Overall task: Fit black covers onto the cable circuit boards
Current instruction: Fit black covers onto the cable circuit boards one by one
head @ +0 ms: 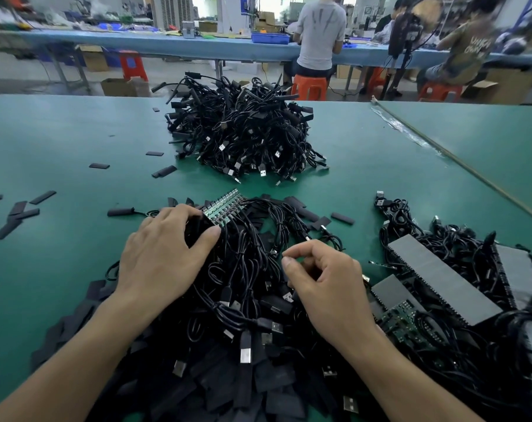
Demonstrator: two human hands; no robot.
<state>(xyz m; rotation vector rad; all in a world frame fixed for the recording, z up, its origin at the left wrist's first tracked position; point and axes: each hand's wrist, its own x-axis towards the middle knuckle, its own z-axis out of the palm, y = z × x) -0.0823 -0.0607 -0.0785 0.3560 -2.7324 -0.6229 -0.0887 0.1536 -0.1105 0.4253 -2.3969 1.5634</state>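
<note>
Clasping with the left hand one end of a fanned row of small green circuit boards atop tangled black cables on the green table mat; hovering with the right hand, fingers curled, anything pinched impossible to tell; flat black sleeve covers heaped at the near edge; far behind, a blue plastic bin, contents too blurred to tell.

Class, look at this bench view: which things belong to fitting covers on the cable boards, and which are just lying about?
Job: circuit boards, black covers, cables, far cable heap.
Lying about: orange stool, cardboard box, blue bin.
</note>
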